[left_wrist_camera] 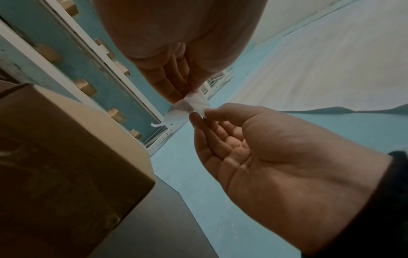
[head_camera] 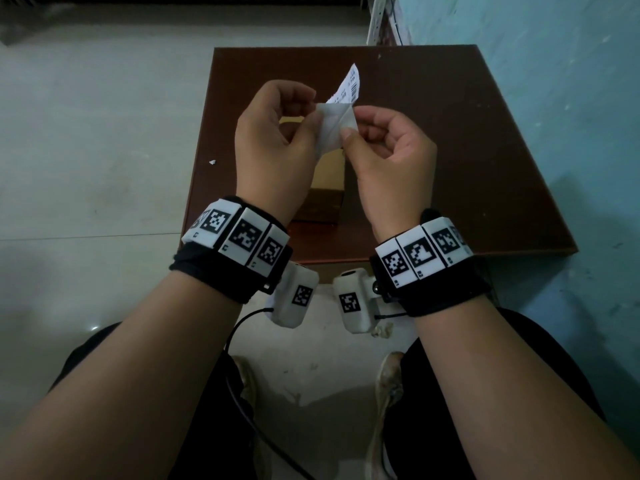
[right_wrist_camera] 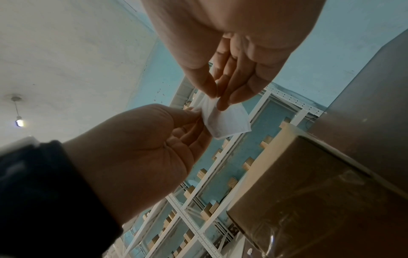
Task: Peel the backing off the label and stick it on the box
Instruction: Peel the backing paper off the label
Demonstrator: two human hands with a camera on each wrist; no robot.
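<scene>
I hold a white label point(head_camera: 349, 85) with black print and barcodes above the table; it stands up behind my fingers. Its plain white backing point(head_camera: 333, 128) folds down toward me, partly parted from it. My left hand point(head_camera: 311, 107) pinches the paper's left corner. My right hand point(head_camera: 348, 130) pinches the backing's lower right edge between thumb and forefinger. In both wrist views the paper point(left_wrist_camera: 187, 105) point(right_wrist_camera: 227, 120) spans the two pinches. A brown cardboard box point(head_camera: 325, 188) stands on the table right below my hands, mostly hidden by them, and looms close in the wrist views point(left_wrist_camera: 66, 157) point(right_wrist_camera: 320, 192).
The dark brown table point(head_camera: 450, 150) stands against a teal wall point(head_camera: 571, 98) on its right. A small white scrap point(head_camera: 212, 162) lies on the pale floor to the left. White shelving with small boxes point(right_wrist_camera: 198, 200) lines the wall. My knees and shoes are below.
</scene>
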